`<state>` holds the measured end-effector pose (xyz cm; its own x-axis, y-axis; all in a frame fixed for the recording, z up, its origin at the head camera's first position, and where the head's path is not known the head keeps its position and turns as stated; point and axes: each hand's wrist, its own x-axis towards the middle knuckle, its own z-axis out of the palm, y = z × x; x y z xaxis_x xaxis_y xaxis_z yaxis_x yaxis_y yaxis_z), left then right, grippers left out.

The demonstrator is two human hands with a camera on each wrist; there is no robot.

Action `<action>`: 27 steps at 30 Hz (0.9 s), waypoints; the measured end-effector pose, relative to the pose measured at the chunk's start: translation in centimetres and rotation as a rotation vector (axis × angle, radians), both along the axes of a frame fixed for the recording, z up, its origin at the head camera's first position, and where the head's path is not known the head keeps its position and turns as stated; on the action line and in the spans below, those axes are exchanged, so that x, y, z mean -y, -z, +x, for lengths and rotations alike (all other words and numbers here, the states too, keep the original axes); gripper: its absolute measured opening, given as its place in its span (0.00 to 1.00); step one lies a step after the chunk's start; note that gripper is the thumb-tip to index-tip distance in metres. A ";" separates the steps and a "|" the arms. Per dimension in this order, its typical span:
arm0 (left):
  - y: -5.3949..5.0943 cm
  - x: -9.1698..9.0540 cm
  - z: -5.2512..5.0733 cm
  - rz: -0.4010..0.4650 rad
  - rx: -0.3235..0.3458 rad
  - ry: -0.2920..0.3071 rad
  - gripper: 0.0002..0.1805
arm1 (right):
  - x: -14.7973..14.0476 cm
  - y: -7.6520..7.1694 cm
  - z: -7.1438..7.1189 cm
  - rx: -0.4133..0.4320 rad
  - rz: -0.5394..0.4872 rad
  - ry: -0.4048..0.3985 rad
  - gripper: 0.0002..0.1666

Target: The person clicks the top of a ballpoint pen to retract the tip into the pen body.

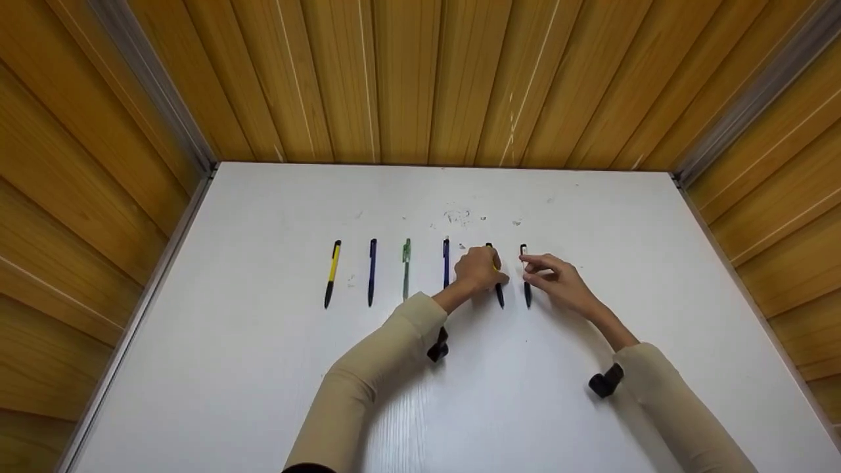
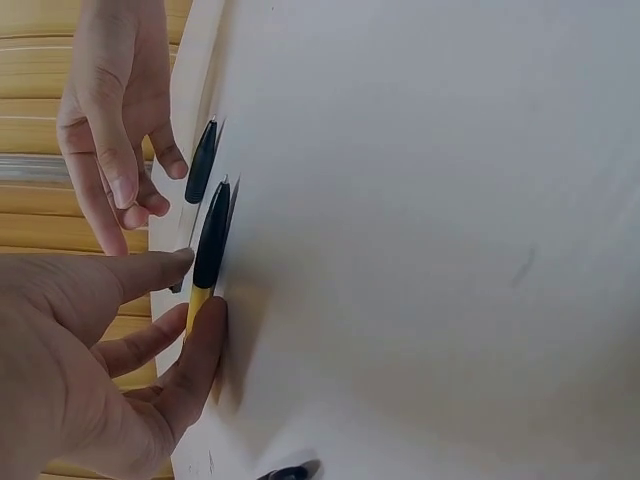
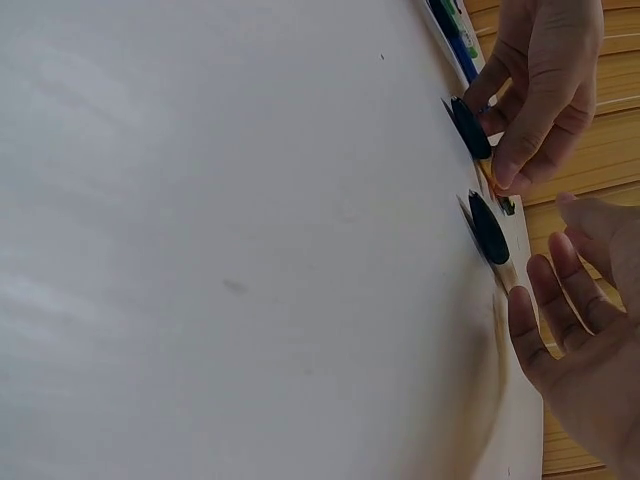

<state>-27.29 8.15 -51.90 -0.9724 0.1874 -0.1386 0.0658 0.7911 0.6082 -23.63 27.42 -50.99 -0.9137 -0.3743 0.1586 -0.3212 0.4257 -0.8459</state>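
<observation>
My left hand (image 1: 478,268) is at a yellow pen with a black grip (image 2: 212,240), with thumb and fingers on either side of its barrel, pinching it. That pen lies on the white table, its black tip toward me. Just right of it lies a white-barrelled pen with a black lower end (image 1: 527,295). My right hand (image 1: 558,282) is beside this pen, fingers apart and loosely bent. In the right wrist view the fingertips (image 3: 522,305) are close to the barrel without gripping it; whether they touch it cannot be told.
Left of my hands, a blue pen (image 1: 446,256), a green pen (image 1: 406,263), a dark blue pen (image 1: 372,272) and another yellow-and-black pen (image 1: 332,276) lie spaced in a row. Dark marks (image 1: 456,215) dot the table (image 1: 263,361). Wood-patterned walls (image 1: 404,79) enclose its back and sides.
</observation>
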 end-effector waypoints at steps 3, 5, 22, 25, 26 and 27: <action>-0.1 -0.1 0.0 -0.013 -0.005 -0.003 0.10 | 0.0 0.1 -0.1 -0.001 -0.001 0.006 0.23; -0.2 -0.2 0.1 -0.029 -0.009 -0.002 0.09 | -0.2 0.6 -0.3 -0.001 0.004 0.007 0.23; -0.4 0.1 0.2 -0.106 -0.034 0.002 0.07 | -1.5 3.0 -1.4 0.001 -0.008 -0.014 0.23; -0.4 0.5 0.3 -0.071 -0.054 -0.001 0.06 | -1.4 3.0 -1.4 -0.015 -0.007 -0.009 0.23; -0.4 0.6 0.3 -0.050 -0.054 -0.001 0.05 | -1.3 2.9 -1.3 -0.018 -0.001 -0.003 0.23; -0.4 0.8 0.3 -0.029 -0.052 -0.001 0.05 | -1.1 2.6 -1.2 -0.021 0.002 -0.002 0.23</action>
<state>-26.98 7.39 -51.48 -0.9787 0.1826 -0.0936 0.0953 0.8087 0.5805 -24.79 28.50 -53.57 -0.9092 -0.3767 0.1772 -0.3401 0.4267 -0.8380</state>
